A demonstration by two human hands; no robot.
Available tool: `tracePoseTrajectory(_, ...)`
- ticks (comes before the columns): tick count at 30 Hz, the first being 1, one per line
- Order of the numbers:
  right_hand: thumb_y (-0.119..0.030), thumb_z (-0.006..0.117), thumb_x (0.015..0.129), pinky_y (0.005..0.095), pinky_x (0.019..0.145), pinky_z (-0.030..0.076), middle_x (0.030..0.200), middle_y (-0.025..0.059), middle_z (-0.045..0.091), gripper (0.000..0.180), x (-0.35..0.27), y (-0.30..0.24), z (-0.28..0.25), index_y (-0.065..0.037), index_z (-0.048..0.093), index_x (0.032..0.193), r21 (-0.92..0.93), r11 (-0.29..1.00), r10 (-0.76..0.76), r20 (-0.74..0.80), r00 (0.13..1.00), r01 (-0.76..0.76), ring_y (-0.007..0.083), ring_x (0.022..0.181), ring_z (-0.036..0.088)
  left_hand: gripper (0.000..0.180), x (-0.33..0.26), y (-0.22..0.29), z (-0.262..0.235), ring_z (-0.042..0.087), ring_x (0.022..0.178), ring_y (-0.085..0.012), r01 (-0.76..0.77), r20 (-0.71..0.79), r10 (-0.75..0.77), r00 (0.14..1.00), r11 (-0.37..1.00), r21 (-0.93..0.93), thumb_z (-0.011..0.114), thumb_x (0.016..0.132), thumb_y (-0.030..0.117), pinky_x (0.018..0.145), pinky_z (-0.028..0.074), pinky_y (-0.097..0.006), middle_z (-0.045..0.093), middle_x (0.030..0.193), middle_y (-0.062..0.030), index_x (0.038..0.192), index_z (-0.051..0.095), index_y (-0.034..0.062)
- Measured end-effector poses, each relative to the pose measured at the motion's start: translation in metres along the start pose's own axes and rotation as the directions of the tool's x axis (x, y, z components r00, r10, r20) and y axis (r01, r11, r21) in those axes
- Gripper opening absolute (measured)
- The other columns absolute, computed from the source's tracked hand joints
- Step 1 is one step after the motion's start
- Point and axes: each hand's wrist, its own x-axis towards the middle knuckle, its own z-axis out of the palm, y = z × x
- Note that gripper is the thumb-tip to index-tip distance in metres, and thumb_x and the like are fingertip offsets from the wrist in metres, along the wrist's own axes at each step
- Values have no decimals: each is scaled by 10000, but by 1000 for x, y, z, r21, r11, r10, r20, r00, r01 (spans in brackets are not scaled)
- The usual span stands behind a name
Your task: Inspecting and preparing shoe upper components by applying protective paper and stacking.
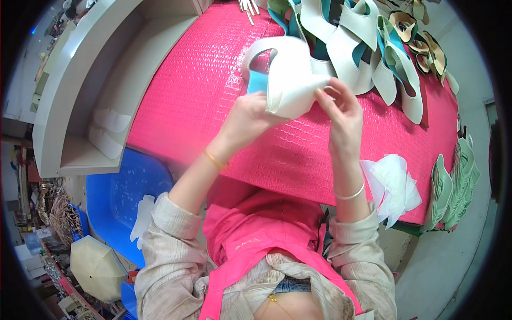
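A white shoe upper (293, 66) with a light blue lining (258, 82) is held up over the pink tabletop, in front of me. My left hand (249, 113) is closed round its near left edge, fingers partly hidden behind it. At the pointed right end, my right hand (344, 109) pinches the tip between thumb and fingers. The moving tip is slightly blurred. Just beyond it lies a heap of more white shoe uppers (346, 50) with teal linings.
The pink textured tabletop (181, 101) has thin white sheets (394, 184) at its near right edge. Green stacked pieces (453, 186) hang at the right. Beige uppers (421, 48) lie far right. A grey shelf unit (106, 69) borders the left, above a blue plastic chair (120, 197).
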Motion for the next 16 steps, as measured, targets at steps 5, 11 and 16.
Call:
tracePoseTrajectory(5, -100, 583, 829, 304, 869, 419, 1030, 111, 596, 256, -45, 6, 2, 8, 552, 1058, 534, 840, 108, 4, 994, -94, 175, 924, 573, 261, -17, 2, 4, 634, 777, -205, 312, 7, -324, 946, 904, -292, 711, 688, 107, 687, 479, -278, 648, 852, -118, 928, 640, 34)
tracePoseTrajectory(11, -327, 491, 888, 301, 874, 447, 1025, 158, 601, 453, -18, 22, -13, 60, 477, 1122, 495, 503, 470, 532, 705, -709, 215, 948, 592, 260, -22, -1, -1, 632, 791, -210, 344, -76, -401, 913, 856, -385, 700, 703, 107, 686, 476, -290, 646, 852, -121, 933, 621, 17)
tracePoseTrajectory(16, -241, 612, 815, 357, 940, 397, 1090, 167, 572, 433, -32, 5, -1, -5, 485, 1155, 137, 939, 228, 439, 869, -315, 248, 1041, 546, 600, -34, -11, -15, 606, 937, -231, 170, 132, -174, 976, 985, 41, 704, 704, 193, 799, 444, -337, 641, 882, -150, 1229, 428, 99)
